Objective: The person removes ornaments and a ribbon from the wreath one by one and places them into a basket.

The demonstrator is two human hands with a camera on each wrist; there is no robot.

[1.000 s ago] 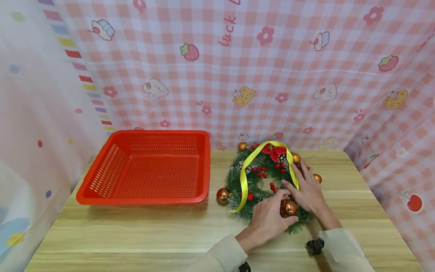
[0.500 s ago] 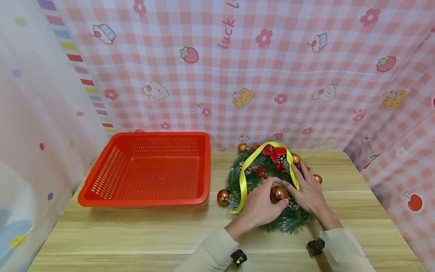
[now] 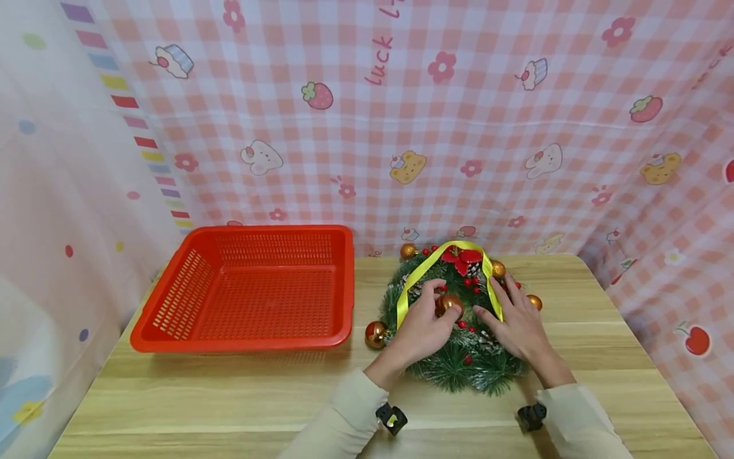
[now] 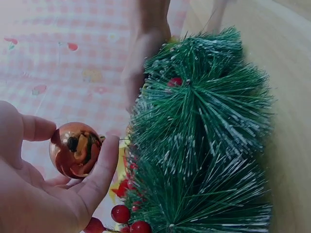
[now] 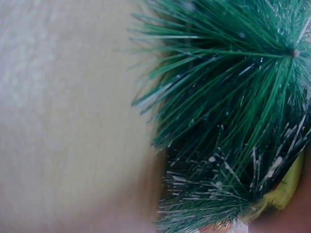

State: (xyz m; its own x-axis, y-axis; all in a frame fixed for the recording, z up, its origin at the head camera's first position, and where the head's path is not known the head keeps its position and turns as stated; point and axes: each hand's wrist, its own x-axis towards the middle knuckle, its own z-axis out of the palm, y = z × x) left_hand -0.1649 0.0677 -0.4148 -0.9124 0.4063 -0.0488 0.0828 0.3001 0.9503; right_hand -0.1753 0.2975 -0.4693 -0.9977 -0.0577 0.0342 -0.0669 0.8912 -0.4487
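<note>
In the head view a green Christmas wreath point(image 3: 453, 368) lies flat on the table, with red berries, pine cones and a red flower point(image 3: 463, 260). My left hand point(image 3: 425, 330) holds a shiny copper bauble point(image 4: 75, 150) between thumb and fingers, above the wreath's middle. My right hand point(image 3: 520, 326) rests on the wreath's right side with its fingers spread, touching the yellow ribbon point(image 3: 421, 273) that loops over the top. The right wrist view shows green needles point(image 5: 233, 97) and a bit of ribbon, with most of that hand hidden.
An orange-red perforated basket point(image 3: 241, 346) stands on the left of the wooden table point(image 3: 229, 401). More baubles sit around the wreath's edge, one copper bauble point(image 3: 375, 334) at its left. A pink checked cloth point(image 3: 355, 127) hangs behind.
My left hand has carried the copper bauble from the wreath's lower right up and left to its middle. The right hand has stayed in place on the wreath.
</note>
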